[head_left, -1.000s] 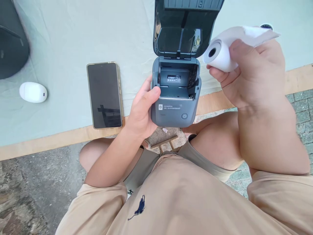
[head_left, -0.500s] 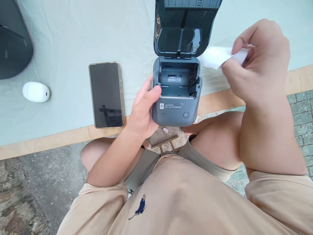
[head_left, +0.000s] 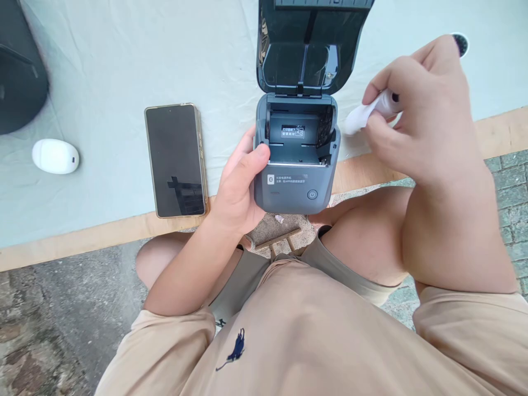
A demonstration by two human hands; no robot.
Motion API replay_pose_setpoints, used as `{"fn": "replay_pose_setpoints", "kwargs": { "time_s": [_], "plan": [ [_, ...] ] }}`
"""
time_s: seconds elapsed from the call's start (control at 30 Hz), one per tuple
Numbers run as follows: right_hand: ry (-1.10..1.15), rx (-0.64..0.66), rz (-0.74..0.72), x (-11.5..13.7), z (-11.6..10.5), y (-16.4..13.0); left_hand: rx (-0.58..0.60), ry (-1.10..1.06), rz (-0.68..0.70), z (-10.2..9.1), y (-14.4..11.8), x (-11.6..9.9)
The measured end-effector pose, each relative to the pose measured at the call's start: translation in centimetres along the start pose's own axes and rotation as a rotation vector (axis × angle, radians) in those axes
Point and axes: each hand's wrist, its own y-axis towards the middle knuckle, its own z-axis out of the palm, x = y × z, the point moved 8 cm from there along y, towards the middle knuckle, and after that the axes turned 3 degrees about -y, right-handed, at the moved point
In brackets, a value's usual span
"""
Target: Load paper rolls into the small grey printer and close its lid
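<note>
Grip, left hand: closed round the left flank of the small grey plastic label printer (head_left: 295,179); my left hand (head_left: 237,190) has its thumb hooked over the front lip of the bay and the fingers go underneath, out of my sight.
Grip, right hand: my right hand (head_left: 416,118) is clenched on the small white paper roll (head_left: 367,113), pinched between thumb and forefinger.
Printer position: held off the wooden table edge (head_left: 82,236) above my knees, at about 12 o'clock from my chest, lid (head_left: 311,47) swung up and back, paper bay (head_left: 299,132) open and bare.
Roll position: at 3 o'clock from the open bay, near it but not touching.
Roll handling: I judge it light and crushable; loose paper can unwind or crease, so hold it by the two flat ends and keep the free tail tame.
Printer handling: rigid shell, smooth sides, probably modest weight; take it by the body, never by the hinged lid, which looks the weak point.
Table at 9 o'clock: dark glass smartphone (head_left: 176,159) lying flat on the pale green cloth (head_left: 115,66); further out, a white oval plastic gadget (head_left: 55,156).
Hidden: most of the roll sits inside my fist, so I cannot tell which way the paper feeds.
Cut off: lid top, and a dark object (head_left: 18,71) at 10 o'clock.
Unclear: the label text inside the bay is too small to read; a round dark-and-white thing (head_left: 460,43) behind my knuckles is unidentifiable.
</note>
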Motion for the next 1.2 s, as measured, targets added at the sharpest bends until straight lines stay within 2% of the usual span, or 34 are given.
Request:
{"fn": "replay_pose_setpoints", "kwargs": {
  "time_s": [0.1, 0.2, 0.3, 0.37, 0.43, 0.5, 0.6, 0.67, 0.73, 0.8, 0.93, 1.2],
  "plan": [
    [0.356, -0.141, 0.001, -0.3, -0.9, -0.1, 0.005, -0.006, -0.004, 0.1, 0.0, 0.0],
    [0.768, -0.19, 0.045, -1.0, -0.4, 0.2, 0.015, -0.005, -0.011, 0.3, 0.0, 0.0],
    [0.975, -0.196, 0.041, -1.0, 0.2, 0.7, 0.016, -0.027, -0.018, 0.5, 0.0, 0.0],
    [1.039, -0.25, 0.007, -0.8, -0.2, 0.6, 0.031, -0.057, -0.021, 0.6, 0.0, 0.0],
    [1.018, -0.375, -0.088, -0.3, -1.5, 0.0, 0.054, -0.089, -0.027, 0.9, -0.1, 0.1],
    [0.89, -0.436, -0.196, 0.8, -2.4, -0.8, 0.067, -0.101, -0.045, 1.1, -0.1, 0.2],
    [0.669, -0.378, -0.432, 3.4, -2.7, -2.0, 0.057, -0.065, -0.071, 1.2, -0.2, 0.3],
    [0.514, -0.323, -0.538, 4.9, -2.3, -2.5, 0.049, -0.023, -0.067, 1.2, -0.2, 0.3],
    [0.347, -0.289, -0.501, 5.4, -1.8, -2.3, 0.041, 0.014, -0.047, 1.0, -0.2, 0.3],
    [0.283, -0.293, -0.452, 5.5, -1.7, -2.1, 0.044, 0.035, -0.02, 0.8, -0.2, 0.4],
    [0.317, -0.323, -0.482, 5.5, -2.1, -2.3, 0.057, 0.054, 0.006, 0.6, -0.2, 0.6],
    [0.36, -0.181, -0.423, 5.6, -1.5, -2.5, 0.054, 0.084, 0.019, 0.9, -0.5, 0.3]
  ]
}}
